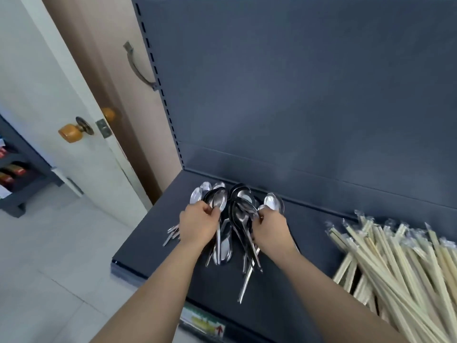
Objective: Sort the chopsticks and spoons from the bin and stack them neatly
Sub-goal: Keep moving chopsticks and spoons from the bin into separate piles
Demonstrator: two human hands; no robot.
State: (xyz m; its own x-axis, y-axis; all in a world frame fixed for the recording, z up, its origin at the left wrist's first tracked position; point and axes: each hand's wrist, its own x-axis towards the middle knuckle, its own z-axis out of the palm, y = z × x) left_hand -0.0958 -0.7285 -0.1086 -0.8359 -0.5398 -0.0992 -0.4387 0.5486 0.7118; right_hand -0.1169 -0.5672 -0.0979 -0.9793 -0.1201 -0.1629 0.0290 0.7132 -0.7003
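Dark shelf shows sorting apparently done: chopsticks heaped right of the spoons, which left hand and right hand each grip; neat stacking outstanding.

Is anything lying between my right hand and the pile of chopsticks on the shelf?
Nothing visible. The right hand grips the spoons, and between it and the chopsticks there is only bare shelf.

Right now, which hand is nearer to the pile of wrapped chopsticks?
The right hand. It grips spoons left of the chopsticks, with bare shelf between them; the left hand grips spoons farther left.
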